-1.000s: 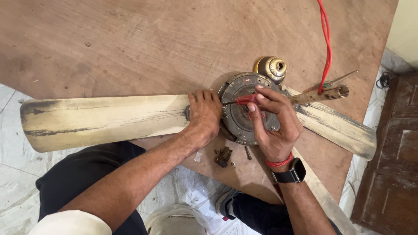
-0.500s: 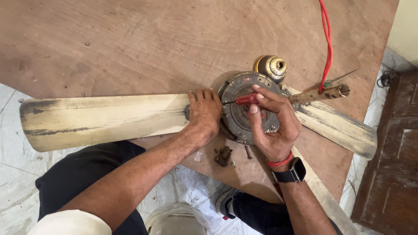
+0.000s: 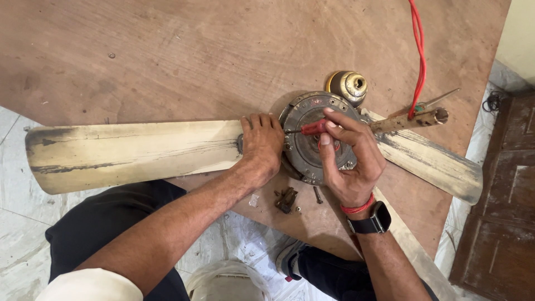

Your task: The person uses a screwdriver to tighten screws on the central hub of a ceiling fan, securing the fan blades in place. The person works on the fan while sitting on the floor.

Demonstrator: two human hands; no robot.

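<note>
The ceiling fan motor (image 3: 317, 139) lies on the wooden tabletop (image 3: 167, 56). Its pale blade (image 3: 134, 153) is pressed flat by the left hand (image 3: 261, 146), while a red screwdriver (image 3: 312, 128) is pinched by the right hand (image 3: 348, 159). Loose screws (image 3: 317, 195) already lie beside it; the motor plate appears still mounted.
</note>
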